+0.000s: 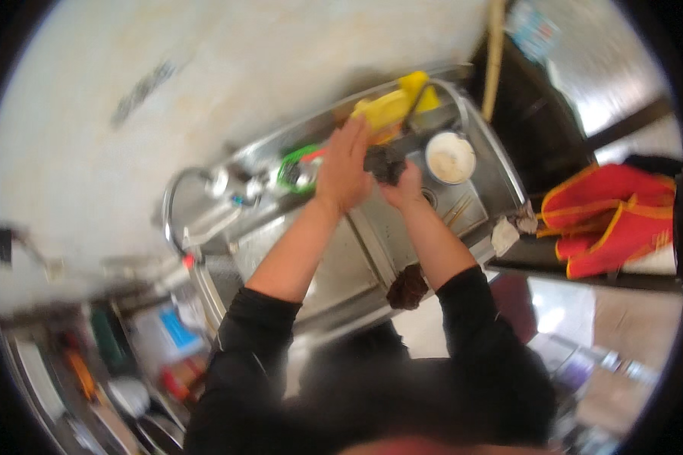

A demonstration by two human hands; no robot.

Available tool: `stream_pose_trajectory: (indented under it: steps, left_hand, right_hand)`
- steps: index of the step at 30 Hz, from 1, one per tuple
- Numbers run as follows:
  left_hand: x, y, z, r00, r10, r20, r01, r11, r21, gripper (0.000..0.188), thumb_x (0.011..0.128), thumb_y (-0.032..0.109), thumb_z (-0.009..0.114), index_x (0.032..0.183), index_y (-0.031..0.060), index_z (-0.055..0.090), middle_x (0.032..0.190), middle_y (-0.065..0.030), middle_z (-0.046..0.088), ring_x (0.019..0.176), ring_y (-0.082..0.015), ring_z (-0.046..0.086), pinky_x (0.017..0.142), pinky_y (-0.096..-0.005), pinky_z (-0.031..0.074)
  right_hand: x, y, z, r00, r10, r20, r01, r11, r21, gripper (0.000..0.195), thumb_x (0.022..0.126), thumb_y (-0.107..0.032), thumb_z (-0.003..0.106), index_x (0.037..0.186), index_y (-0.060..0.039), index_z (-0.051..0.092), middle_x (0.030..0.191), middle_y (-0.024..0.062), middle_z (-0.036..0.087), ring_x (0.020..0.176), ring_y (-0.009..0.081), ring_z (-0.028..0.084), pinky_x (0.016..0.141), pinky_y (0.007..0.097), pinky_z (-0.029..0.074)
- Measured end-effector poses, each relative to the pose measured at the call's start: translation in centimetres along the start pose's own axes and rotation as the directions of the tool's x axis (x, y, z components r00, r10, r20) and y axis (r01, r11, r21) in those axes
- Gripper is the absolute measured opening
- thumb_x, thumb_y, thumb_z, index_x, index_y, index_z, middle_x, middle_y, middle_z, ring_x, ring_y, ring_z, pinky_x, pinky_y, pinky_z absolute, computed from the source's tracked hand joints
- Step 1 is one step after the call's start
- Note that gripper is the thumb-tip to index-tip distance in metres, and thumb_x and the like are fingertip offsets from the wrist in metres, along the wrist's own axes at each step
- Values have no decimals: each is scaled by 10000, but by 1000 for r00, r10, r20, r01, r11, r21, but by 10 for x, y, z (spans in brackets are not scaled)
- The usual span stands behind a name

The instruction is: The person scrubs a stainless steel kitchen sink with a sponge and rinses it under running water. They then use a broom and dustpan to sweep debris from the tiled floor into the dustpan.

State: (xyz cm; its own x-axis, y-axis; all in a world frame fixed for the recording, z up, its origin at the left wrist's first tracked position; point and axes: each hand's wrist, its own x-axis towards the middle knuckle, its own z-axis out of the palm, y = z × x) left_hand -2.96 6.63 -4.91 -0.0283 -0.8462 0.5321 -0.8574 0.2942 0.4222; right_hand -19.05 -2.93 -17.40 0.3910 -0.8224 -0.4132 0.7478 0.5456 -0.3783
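Both of my hands are raised over a double stainless steel sink. My right hand (404, 185) grips a dark, crumpled scouring pad or cloth (385, 164); blur hides which it is. Close to its left, my left hand (346, 165) is held flat with its fingers extended, and nothing shows in it. A white bowl (450, 158) with pale contents stands in the right basin, near a pair of chopsticks (459, 210). Behind my hands lie yellow cloths or gloves (390, 108) on the sink's back ledge.
A curved faucet (462, 108) arches over the right basin, another (168, 205) stands at the left. A green basket (293, 170) sits on the back ledge. A brown cloth (408, 287) hangs on the front rim. Right of the sink lies a red apron (609, 219) with yellow trim.
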Motion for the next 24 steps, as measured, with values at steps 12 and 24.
stream_pose_trajectory:
  steps: [12,24]
  left_hand:
    - [-527,-27,-186,535,-813,-228,827,448,340,615,834,25,689,1440,35,585,1499,-188,576,1366,-411,548,1170,-508,430]
    - [-575,-46,-167,514,-837,-187,833,435,341,638,920,34,656,1540,-19,515,1622,-195,470,1517,-378,435,1294,-476,359]
  right_hand:
    - [-119,341,-60,547,818,178,-776,575,-259,522,1115,-364,362,1307,-18,702,1226,135,756,1072,294,717,962,440,579]
    - [-97,304,-60,448,837,-315,-613,31,-790,374,997,-250,647,1309,-63,735,1198,97,762,1078,245,712,951,418,575]
